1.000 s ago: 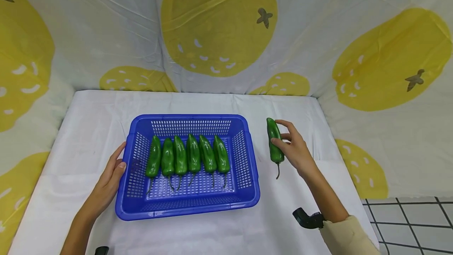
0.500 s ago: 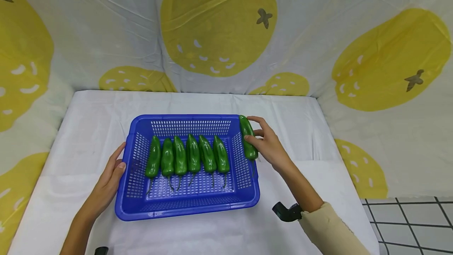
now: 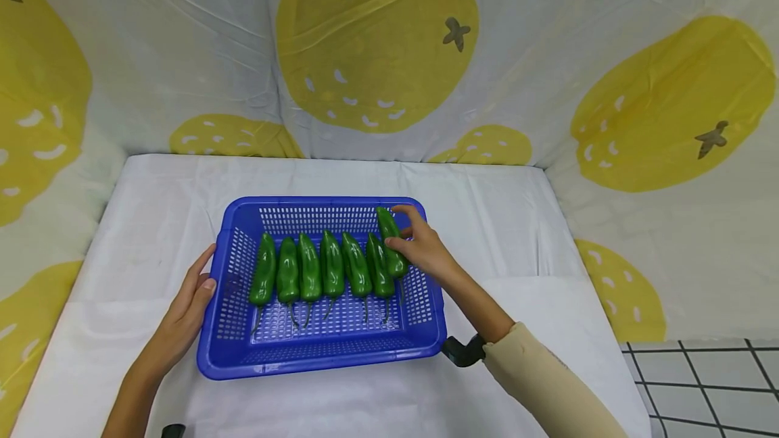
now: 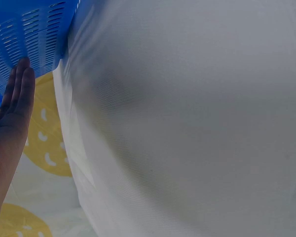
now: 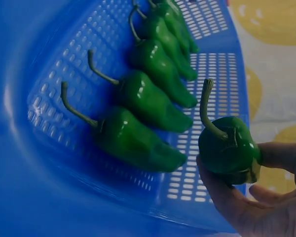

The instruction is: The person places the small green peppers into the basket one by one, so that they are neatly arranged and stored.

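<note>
White cloth covers the table (image 3: 499, 222), with lemon-print sheeting hung behind and to both sides. On the cloth stands a blue perforated basket (image 3: 243, 350) holding a row of six green peppers (image 3: 321, 269), laid side by side with their stems toward the person.

The right hand (image 3: 426, 252) grips a seventh pepper (image 3: 391, 242) between thumb and curled fingers. It hangs above the basket's right end, over the free strip between the last pepper in the row and the right wall. The right wrist view shows the held pepper (image 5: 229, 148) raised off the basket floor, stem up.

The left hand (image 3: 185, 309) lies with straight fingers flat against the basket's left wall, holding nothing.

To do this well, turn the pepper parallel to the row with its stem toward the person. Lower it into the free strip without touching the neighbouring pepper. Keep the left hand against the wall so the basket cannot slide.
</note>
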A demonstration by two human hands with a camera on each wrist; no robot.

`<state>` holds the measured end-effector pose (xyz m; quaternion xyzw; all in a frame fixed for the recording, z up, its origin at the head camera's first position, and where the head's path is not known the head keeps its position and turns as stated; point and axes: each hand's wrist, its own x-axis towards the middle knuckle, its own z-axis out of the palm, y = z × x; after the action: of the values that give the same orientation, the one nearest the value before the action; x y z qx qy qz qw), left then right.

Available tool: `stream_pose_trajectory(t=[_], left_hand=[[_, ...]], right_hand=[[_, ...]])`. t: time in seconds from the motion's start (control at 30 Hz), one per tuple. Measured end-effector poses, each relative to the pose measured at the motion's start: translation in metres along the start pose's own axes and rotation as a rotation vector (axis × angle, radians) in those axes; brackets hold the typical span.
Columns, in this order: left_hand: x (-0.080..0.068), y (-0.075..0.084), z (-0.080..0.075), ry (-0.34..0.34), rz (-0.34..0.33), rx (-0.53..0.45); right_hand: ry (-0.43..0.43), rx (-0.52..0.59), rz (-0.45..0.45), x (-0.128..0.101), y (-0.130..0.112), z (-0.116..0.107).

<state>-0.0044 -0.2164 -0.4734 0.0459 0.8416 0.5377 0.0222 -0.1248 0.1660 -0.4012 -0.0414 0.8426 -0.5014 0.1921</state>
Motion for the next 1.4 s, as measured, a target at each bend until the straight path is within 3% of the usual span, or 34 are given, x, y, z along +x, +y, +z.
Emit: stream_pose_trajectory(t=[0.23,0.47,0.67,1.03,1.4], left_hand=[[-0.001,0.001,0.001,0.001,-0.006,0.003],[0.0,0.003,0.002,-0.002,-0.016,-0.002],[0.001,0.003,0.003,0.002,-0.013,-0.005],[0.001,0.003,0.003,0.005,-0.01,-0.017],[0.002,0.003,0.003,-0.005,-0.011,-0.008]], right_hand=[[-0.01,-0.105,0.012,0.009,0.006,0.007],[-0.017,-0.362,-0.111,0.012,0.013,0.01],[-0.047,-0.477,-0.145,0.012,0.013,0.012],[-0.045,-0.539,-0.156,-0.002,0.002,0.012],[-0.048,-0.511,-0.182,-0.007,0.0,0.004]])
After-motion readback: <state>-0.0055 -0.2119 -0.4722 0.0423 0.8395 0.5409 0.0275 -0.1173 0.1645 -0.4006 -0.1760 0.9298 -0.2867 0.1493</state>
